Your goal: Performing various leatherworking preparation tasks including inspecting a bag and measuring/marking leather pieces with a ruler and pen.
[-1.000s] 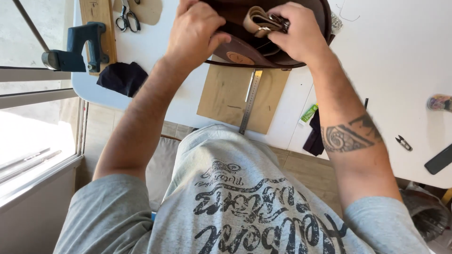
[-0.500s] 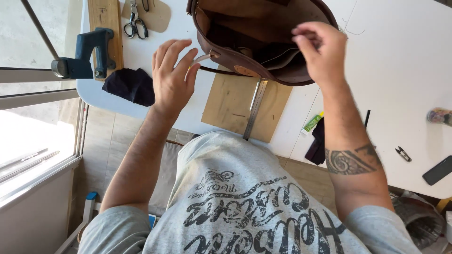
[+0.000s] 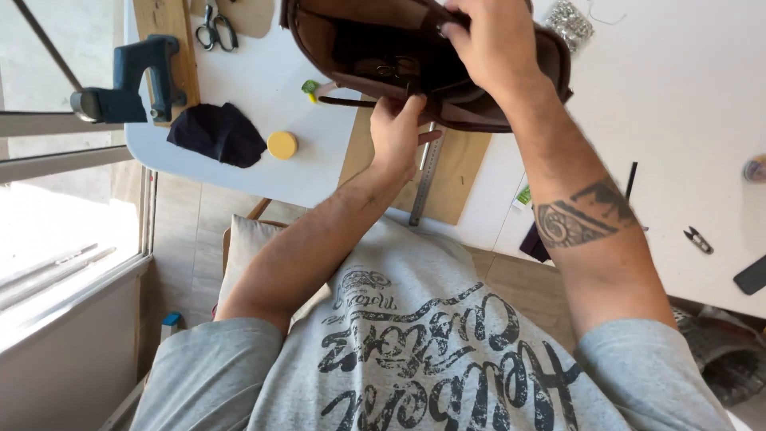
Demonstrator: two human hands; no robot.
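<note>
A dark brown leather bag is held up over the white table, with its opening facing me. My left hand pinches the bag's lower edge near a thin strap, fingers closed on the leather. My right hand grips the upper rim of the bag from above; its forearm carries a dark tattoo. Under the bag lie a wooden board and a metal ruler.
On the table's left part sit a yellow round tin, a dark cloth, scissors, a blue clamp tool and a green-tipped tool. Small thread snips lie at the right. A window is at the left.
My left hand, open and off the bag half a second ago, has moved right and closed on the bag's lower edge. My right hand shifted along the rim.
</note>
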